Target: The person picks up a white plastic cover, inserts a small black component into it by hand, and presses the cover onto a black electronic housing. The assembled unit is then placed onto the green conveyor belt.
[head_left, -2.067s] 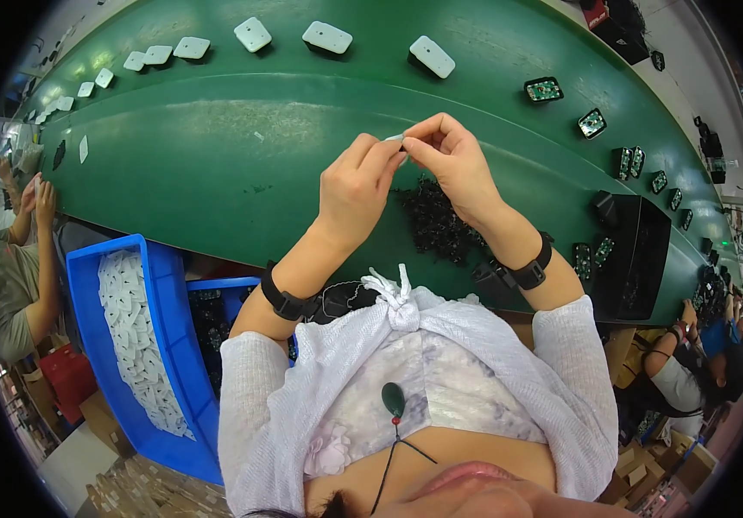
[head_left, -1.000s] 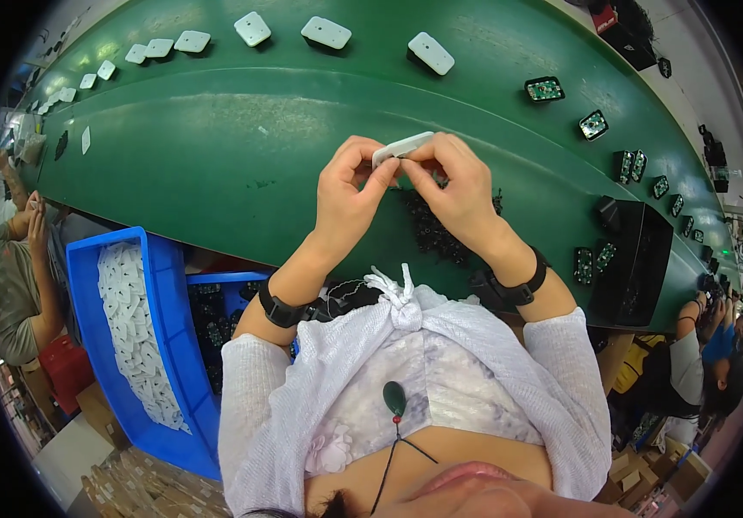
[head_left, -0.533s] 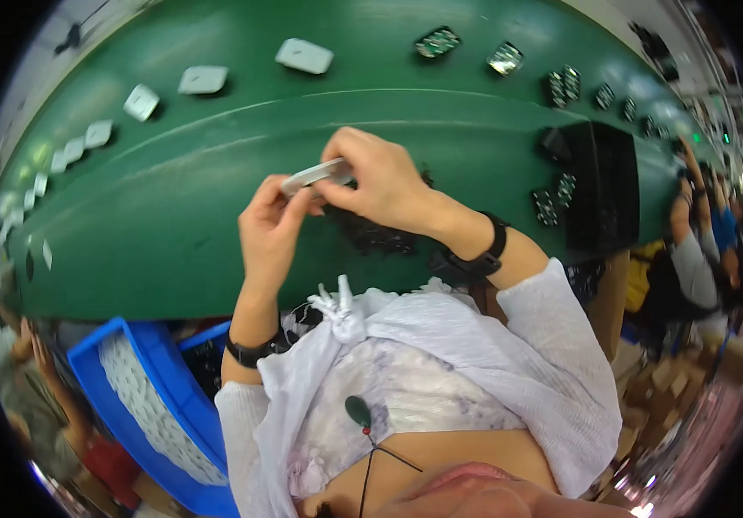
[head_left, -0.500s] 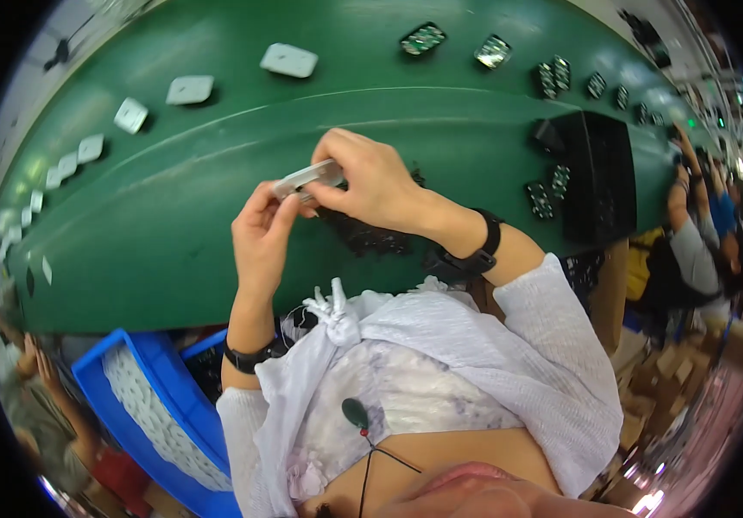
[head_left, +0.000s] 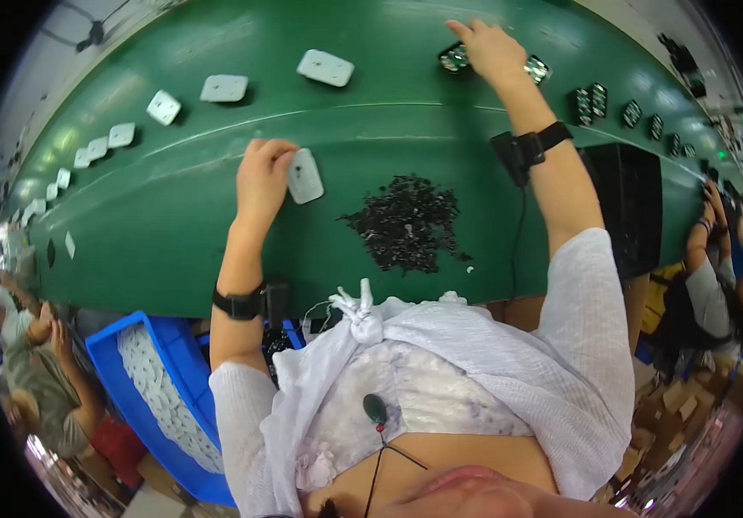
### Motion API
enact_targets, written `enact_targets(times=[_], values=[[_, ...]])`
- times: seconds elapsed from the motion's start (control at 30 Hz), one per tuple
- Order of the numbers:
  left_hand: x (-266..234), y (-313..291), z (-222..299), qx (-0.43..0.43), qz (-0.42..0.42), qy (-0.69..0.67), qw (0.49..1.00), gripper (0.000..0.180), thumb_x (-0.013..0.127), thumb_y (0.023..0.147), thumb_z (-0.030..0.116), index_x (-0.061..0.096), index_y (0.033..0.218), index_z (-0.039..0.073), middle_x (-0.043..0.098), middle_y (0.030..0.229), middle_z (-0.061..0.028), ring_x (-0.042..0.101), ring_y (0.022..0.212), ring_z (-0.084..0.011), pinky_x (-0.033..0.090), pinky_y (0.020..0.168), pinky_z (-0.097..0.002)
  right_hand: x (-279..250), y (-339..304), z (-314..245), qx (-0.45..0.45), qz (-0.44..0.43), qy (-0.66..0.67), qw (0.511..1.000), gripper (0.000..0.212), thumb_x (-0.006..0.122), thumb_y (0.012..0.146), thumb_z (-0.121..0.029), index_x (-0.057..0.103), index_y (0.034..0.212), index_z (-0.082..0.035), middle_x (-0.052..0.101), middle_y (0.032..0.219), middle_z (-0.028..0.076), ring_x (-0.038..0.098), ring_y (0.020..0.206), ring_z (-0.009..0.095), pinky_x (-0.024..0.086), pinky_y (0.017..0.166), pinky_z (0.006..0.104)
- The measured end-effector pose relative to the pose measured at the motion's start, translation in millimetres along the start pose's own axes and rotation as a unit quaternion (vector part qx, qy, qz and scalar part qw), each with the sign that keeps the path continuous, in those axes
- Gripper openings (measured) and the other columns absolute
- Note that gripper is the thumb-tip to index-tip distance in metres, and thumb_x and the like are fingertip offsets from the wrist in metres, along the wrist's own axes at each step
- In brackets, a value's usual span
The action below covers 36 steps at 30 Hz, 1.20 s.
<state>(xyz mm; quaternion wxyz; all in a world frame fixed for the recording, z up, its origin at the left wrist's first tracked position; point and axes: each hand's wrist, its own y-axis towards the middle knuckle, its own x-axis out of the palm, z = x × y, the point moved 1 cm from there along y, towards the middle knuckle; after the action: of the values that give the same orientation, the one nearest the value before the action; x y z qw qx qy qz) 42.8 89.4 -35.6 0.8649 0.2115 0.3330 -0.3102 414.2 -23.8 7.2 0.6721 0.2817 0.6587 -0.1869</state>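
Note:
My left hand (head_left: 261, 180) pinches the upper edge of a white plastic cover (head_left: 306, 178), a rounded rectangle with small holes, low over the green work surface. Stretched out to the far side, my right hand (head_left: 494, 53) is over a small black-framed green circuit board (head_left: 454, 58), fingers apart. That board is partly hidden beside the hand, and I see no grip on it. Another circuit board (head_left: 537, 69) lies just right of my right wrist. Between my arms is a loose pile of small black parts (head_left: 410, 223).
White covers (head_left: 325, 68) line the far left of the green table (head_left: 371, 125); more circuit boards (head_left: 632, 113) run along the far right. A black box (head_left: 630, 207) stands at right. A blue bin (head_left: 112, 332) holds whitish pieces at lower left. Other people work at both sides.
My right hand has let go of the white cover and moved far right to the circuit boards. My left hand keeps the cover, now turned more face-up. The black pile is uncovered.

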Motion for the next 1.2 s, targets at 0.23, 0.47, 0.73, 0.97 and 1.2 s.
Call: enact_targets(times=[0.23, 0.47, 0.73, 0.97, 1.2], values=[[2.0, -1.2, 14.1, 0.001, 0.029, 0.047, 0.998, 0.031, 0.066, 0.084, 0.019, 0.060, 0.114, 0.011, 0.056, 0.095, -0.0114, 0.060, 0.087, -0.0294, 0.050, 0.074, -0.0385, 5.2, -8.7, 2.6, 0.042, -0.110, 0.253, 0.960, 0.048, 0.065, 0.086, -0.035, 0.055, 0.123, -0.007, 0.063, 0.088, 0.010, 0.065, 0.082, 0.018, 0.052, 0.069, 0.0302], [10.2, -41.6, 32.3, 0.059, 0.068, 0.177, 0.980, 0.071, 0.079, 0.069, 0.024, 0.047, 0.129, 0.006, 0.053, 0.106, -0.0103, 0.051, 0.100, -0.0304, 0.042, 0.087, -0.0408, -10.8, -91.3, 9.3, -0.099, -0.023, 0.330, 0.939, 0.048, 0.070, 0.079, -0.011, 0.054, 0.124, -0.006, 0.059, 0.107, 0.008, 0.059, 0.102, 0.021, 0.045, 0.091, 0.0317], [7.9, -42.4, 17.7, 0.162, 0.050, 0.104, 0.980, 0.063, 0.073, 0.072, 0.009, 0.048, 0.130, 0.008, 0.057, 0.116, -0.0093, 0.051, 0.112, -0.0274, 0.039, 0.094, -0.0416, -20.7, -120.1, -13.5, -0.114, -0.040, 0.344, 0.931, 0.038, 0.070, 0.080, -0.005, 0.060, 0.117, -0.002, 0.066, 0.107, 0.010, 0.063, 0.097, 0.019, 0.048, 0.087, 0.0298], [2.9, -56.5, 5.4, 0.067, 0.090, -0.102, 0.989, 0.055, 0.063, 0.083, 0.000, 0.047, 0.135, 0.008, 0.054, 0.130, -0.0134, 0.052, 0.117, -0.0331, 0.043, 0.099, -0.0390, -33.7, -138.1, -132.4, -0.358, -0.031, 0.318, 0.877, 0.038, 0.071, 0.078, -0.008, 0.060, 0.114, -0.006, 0.063, 0.111, 0.012, 0.060, 0.102, 0.031, 0.049, 0.088, 0.0371], [-1.9, -62.9, 13.9, 0.073, 0.077, -0.111, 0.988, 0.049, 0.051, 0.084, -0.010, 0.053, 0.130, 0.008, 0.053, 0.134, -0.0116, 0.051, 0.123, -0.0305, 0.043, 0.102, -0.0380, -16.4, -131.7, -167.9, -0.430, -0.039, 0.270, 0.861, 0.038, 0.071, 0.075, -0.007, 0.059, 0.111, -0.007, 0.064, 0.110, 0.007, 0.059, 0.101, 0.028, 0.051, 0.084, 0.0372]])
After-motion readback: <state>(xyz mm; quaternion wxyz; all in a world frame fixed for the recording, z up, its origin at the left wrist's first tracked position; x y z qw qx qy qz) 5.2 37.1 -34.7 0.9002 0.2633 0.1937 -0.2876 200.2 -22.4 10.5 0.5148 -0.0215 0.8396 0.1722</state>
